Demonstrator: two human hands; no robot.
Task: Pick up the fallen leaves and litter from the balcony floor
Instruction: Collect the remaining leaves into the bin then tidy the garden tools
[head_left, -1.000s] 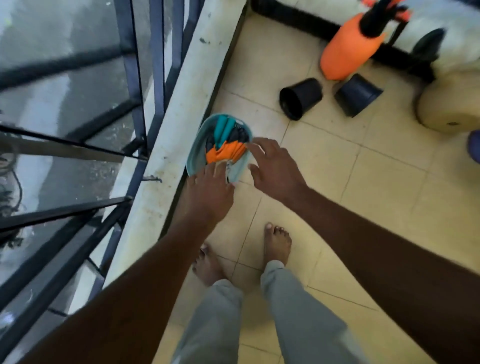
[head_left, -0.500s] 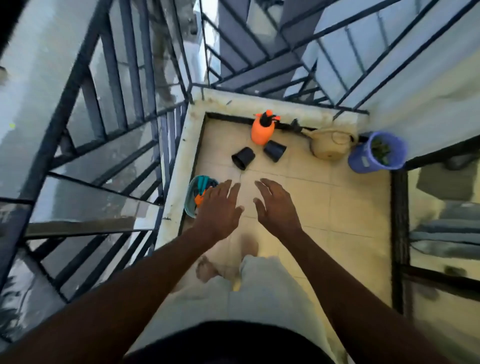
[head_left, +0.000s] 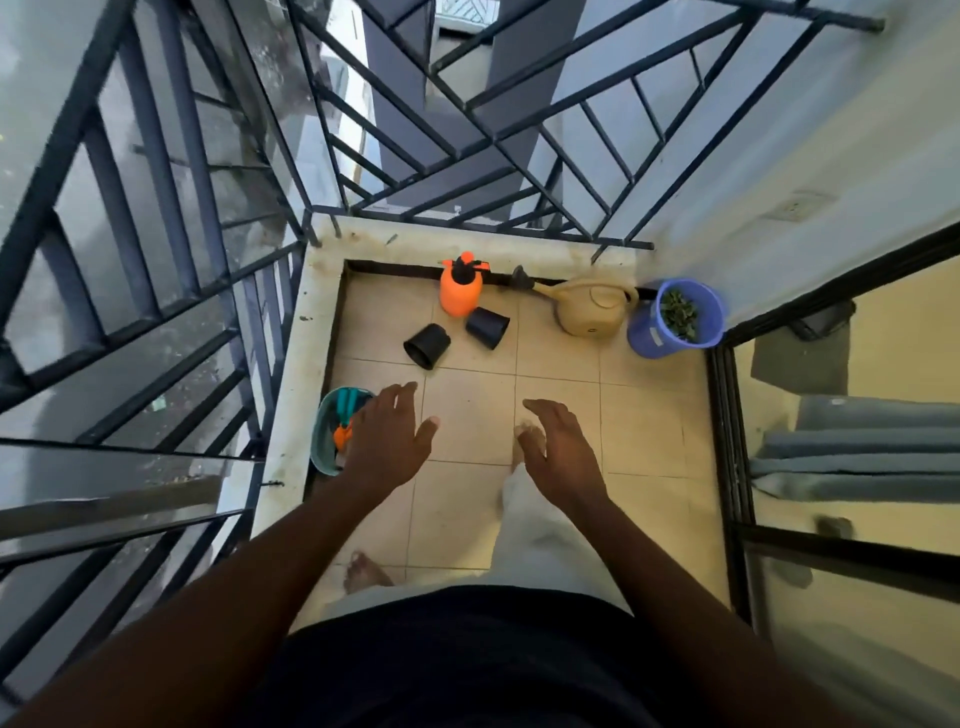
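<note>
Beige tiled floor: bare, no litter visible
Railing: dark metal, left and far side
Blue bucket: far right corner, leaves inside
Left hand: empty, fingers spread
Right hand: empty, loosely spread

A single head-worn wide-angle view looked steeply down from standing height at the tiled balcony floor. It faced the far railing, which bent with the lens. The person's torso and forearms filled the near edge, the left hand and right hand sat mid-frame. The orange sprayer and blue bucket lay far off, small.
</note>
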